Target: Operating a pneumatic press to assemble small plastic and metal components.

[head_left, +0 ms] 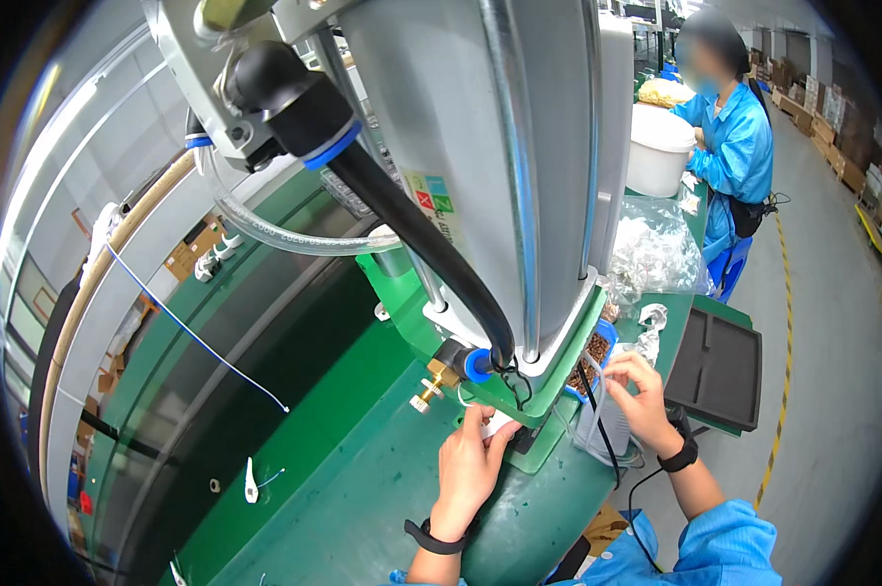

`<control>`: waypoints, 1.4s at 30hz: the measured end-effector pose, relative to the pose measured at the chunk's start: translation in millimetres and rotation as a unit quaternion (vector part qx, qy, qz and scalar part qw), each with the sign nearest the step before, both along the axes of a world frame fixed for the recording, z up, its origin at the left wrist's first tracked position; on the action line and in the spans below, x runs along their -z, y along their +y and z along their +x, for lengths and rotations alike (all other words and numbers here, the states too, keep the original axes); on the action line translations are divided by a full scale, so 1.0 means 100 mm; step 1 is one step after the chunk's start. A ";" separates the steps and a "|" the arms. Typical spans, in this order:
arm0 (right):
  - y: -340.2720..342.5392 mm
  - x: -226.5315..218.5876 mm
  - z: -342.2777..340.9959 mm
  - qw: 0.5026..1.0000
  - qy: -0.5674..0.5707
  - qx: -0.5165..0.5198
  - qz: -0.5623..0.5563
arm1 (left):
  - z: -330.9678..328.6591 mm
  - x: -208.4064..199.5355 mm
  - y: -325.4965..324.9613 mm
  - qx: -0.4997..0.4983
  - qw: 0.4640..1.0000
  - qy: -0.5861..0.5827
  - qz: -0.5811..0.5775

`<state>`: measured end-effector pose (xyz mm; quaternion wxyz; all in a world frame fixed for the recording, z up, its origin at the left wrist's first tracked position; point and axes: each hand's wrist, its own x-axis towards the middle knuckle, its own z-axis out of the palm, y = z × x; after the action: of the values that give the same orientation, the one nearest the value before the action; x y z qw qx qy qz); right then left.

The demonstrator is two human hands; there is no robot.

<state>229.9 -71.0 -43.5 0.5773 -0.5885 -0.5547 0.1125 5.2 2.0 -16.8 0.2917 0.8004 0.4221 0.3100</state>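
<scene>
Head view: a white piece is pinched by the left hand at the foot of the press, above the counter; the right hand is held narrow near a blue bin, though whether anything is gripped cannot be told.

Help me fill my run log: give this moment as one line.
left hand: pinching white piece at green machine frame | right hand: raised beside blue bin, grip unclear | co-worker: beside white bucket
</scene>
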 end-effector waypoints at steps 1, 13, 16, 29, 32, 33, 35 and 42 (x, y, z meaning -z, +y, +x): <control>0.01 -0.09 0.01 0.999 -0.026 -0.018 0.000 | 0.00 -0.01 0.00 -0.002 1.000 -0.007 0.000; 0.32 -0.35 -0.10 0.979 -0.057 -0.189 -0.054 | -0.03 -0.01 0.04 0.008 1.000 -0.010 -0.002; 0.45 -0.45 -0.27 0.973 -0.012 -0.228 -0.032 | -0.05 0.04 0.08 0.015 1.000 -0.024 -0.001; 0.61 -0.19 -0.15 0.944 -0.167 -0.279 -0.060 | -0.03 -0.06 0.06 0.020 1.000 -0.005 0.012; 0.61 -0.28 -0.17 0.941 -0.146 -0.294 -0.080 | -0.03 -0.04 0.06 0.018 1.000 -0.006 0.019; 0.59 -0.29 -0.16 0.942 -0.146 -0.293 -0.081 | -0.02 -0.03 0.06 0.020 1.000 -0.012 0.019; 0.56 -0.30 -0.14 0.932 -0.036 -0.317 -0.169 | 0.00 -0.03 0.05 0.023 1.000 -0.008 0.018; 0.21 0.18 -0.01 1.000 0.004 0.020 0.017 | 0.00 0.02 0.03 0.021 0.999 -0.008 0.026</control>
<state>228.9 -49.5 -61.8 0.5918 -0.5886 -0.5427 0.0939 5.0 4.7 -18.7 0.2804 0.8139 0.3948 0.3210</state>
